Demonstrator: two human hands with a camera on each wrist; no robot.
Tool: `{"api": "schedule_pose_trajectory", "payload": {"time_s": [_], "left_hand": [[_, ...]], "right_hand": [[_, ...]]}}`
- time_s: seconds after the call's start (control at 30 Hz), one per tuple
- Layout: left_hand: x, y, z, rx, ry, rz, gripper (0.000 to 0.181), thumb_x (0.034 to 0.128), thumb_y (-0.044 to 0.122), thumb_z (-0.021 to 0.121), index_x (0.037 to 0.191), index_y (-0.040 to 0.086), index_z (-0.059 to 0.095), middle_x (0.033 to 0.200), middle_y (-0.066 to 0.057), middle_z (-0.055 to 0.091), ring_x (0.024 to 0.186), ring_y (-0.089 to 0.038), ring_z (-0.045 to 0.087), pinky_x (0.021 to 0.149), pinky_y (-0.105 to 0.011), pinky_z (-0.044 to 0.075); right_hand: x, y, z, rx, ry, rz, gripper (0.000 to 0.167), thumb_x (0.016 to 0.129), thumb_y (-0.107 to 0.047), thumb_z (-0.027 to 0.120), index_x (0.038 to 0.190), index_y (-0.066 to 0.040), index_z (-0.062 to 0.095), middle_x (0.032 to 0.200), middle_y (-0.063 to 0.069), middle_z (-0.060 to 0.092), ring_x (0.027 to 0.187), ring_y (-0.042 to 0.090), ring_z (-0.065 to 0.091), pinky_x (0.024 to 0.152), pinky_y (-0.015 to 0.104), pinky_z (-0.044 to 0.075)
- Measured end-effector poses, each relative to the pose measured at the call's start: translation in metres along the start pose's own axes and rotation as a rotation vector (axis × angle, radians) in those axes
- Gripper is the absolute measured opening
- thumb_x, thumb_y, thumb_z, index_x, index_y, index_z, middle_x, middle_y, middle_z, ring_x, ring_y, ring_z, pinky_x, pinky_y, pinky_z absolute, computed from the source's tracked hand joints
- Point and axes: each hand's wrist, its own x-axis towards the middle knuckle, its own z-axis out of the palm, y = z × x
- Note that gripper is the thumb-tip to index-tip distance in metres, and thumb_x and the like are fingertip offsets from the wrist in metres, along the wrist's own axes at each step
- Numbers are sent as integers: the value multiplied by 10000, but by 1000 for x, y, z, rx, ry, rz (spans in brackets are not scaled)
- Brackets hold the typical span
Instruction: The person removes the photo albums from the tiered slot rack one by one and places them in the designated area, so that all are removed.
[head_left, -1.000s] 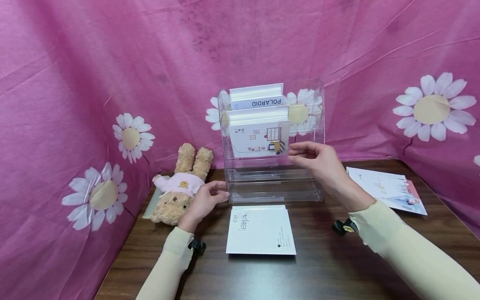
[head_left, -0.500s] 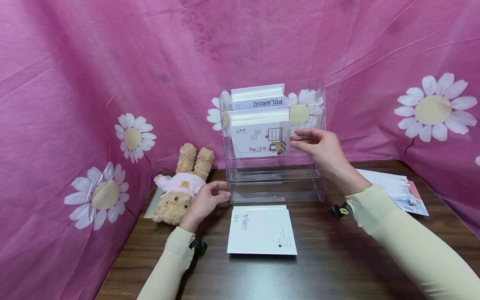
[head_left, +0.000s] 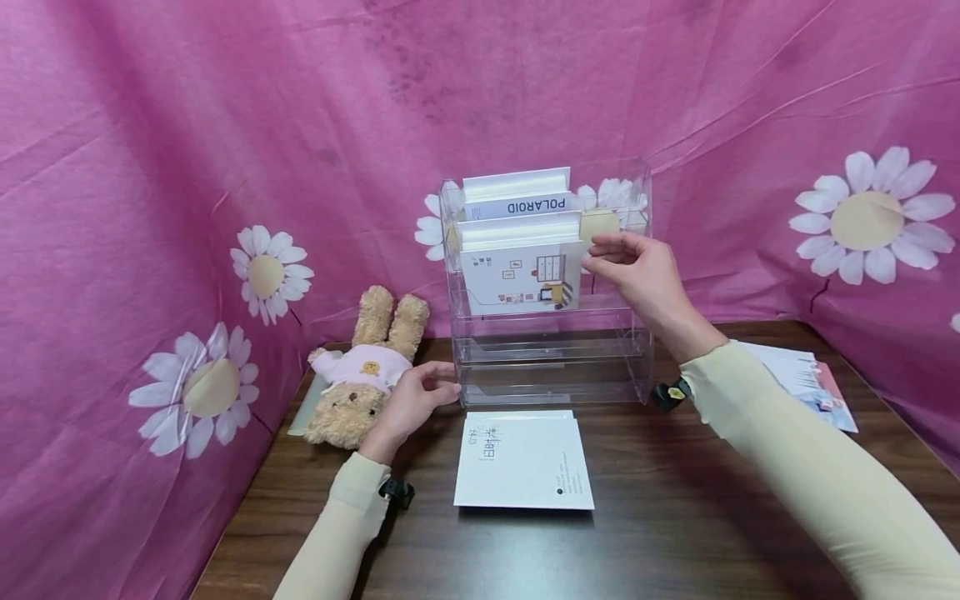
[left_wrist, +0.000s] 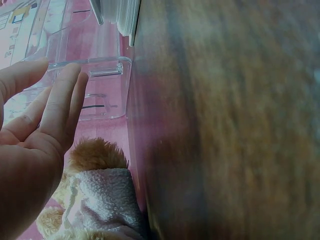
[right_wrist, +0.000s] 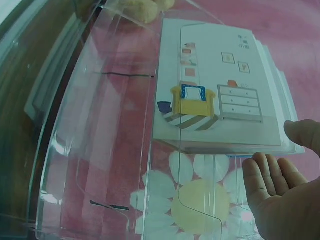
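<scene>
A clear tiered display rack [head_left: 555, 392] stands on the table. In its upper tiers are a white album labelled POLAROID [head_left: 517, 207] and, in front of it, a white album with a room drawing [head_left: 517, 279]. My right hand [head_left: 641, 279] is at the front album's right edge, fingers nearly straight. In the right wrist view its thumb [right_wrist: 302, 134] lies close to the page edges; whether it touches cannot be told. By the rack's lower left corner is my left hand [head_left: 416, 404], fingers loosely extended and holding nothing. A white album [head_left: 525, 462] lies flat before the rack.
A teddy bear [head_left: 360, 379] in a pink top lies left of the rack, with a pale green flat item [head_left: 303, 410] partly under it. More printed albums or cards [head_left: 810, 383] lie at the right. A pink cloth [head_left: 337, 108] with daisies hangs behind the table.
My right hand has moved up along the right edge of the front album. My left hand has stayed at the rack's lower left corner, and the albums look unmoved.
</scene>
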Motion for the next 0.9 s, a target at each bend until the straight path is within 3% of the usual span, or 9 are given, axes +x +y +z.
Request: {"api": "schedule_pose_trajectory", "payload": {"time_s": [0.33,0.63,0.9], "left_hand": [[-1,2,0,7,1,-5,348,1015,90,808,1349,14,751,1298,-183,803,1054,-183,742,848,-217,578],[0,2,-1,13,6,-3,349,1008,94,818,1346,29,757,1301,-176,805,1059,-193,743,873,-245,581],[0,1,0,0,4,-1,355,1009,82,812,1353,15,751,1301,-193,803,1046,-172,746,849,-201,585]], "right_hand": [[16,-3,4,45,25,-30,561,980,-231,887,1470,-38,695,1237,16,758,1036,-4,692,879,119,563],[28,-7,11,80,-10,-41,541,988,-193,880,1475,-63,683,1221,-56,742,1096,39,688,908,136,570],[33,-6,16,126,-34,-35,520,997,-110,852,1464,-7,647,1194,-66,727,1097,58,693,909,134,581]]}}
